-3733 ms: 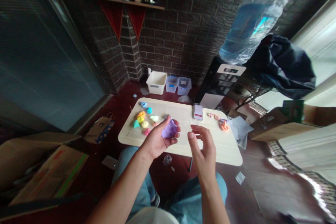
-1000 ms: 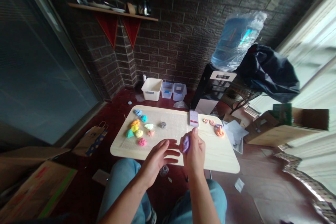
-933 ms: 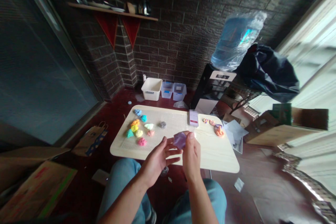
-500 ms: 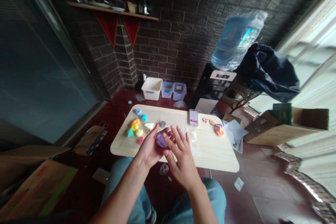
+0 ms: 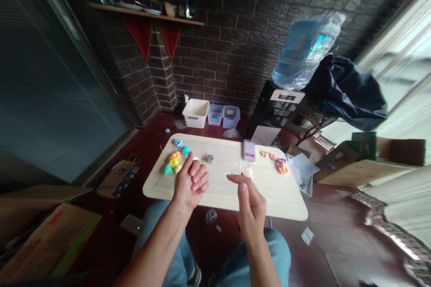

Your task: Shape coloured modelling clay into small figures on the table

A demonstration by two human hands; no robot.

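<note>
My left hand point(image 5: 190, 181) is closed in a fist above the left half of the table, its fingers wrapped over the purple modelling clay, which is hidden now. Apart from it, my right hand point(image 5: 252, 204) is held over the table's front edge, fingers stretched out and thumb apart, with nothing visible in it. Beyond and left of my left hand lie soft clay lumps: blue point(image 5: 178, 142), teal point(image 5: 185, 150), orange point(image 5: 175, 156), yellow point(image 5: 173, 162) and green point(image 5: 167, 169). A grey lump point(image 5: 209, 158) sits between the hands, farther back.
On the right of the pale table point(image 5: 286, 202) are an orange-and-purple clay piece point(image 5: 282, 167) and smaller shaped pieces point(image 5: 264, 154). A blurred-out card or box point(image 5: 249, 151) lies at the back edge. Plastic bins point(image 5: 195, 119) and a water dispenser point(image 5: 269, 116) stand behind.
My hands have drawn apart. My left fingers have closed over the purple clay that lay in that palm, and my right hand has moved right, away from it.
</note>
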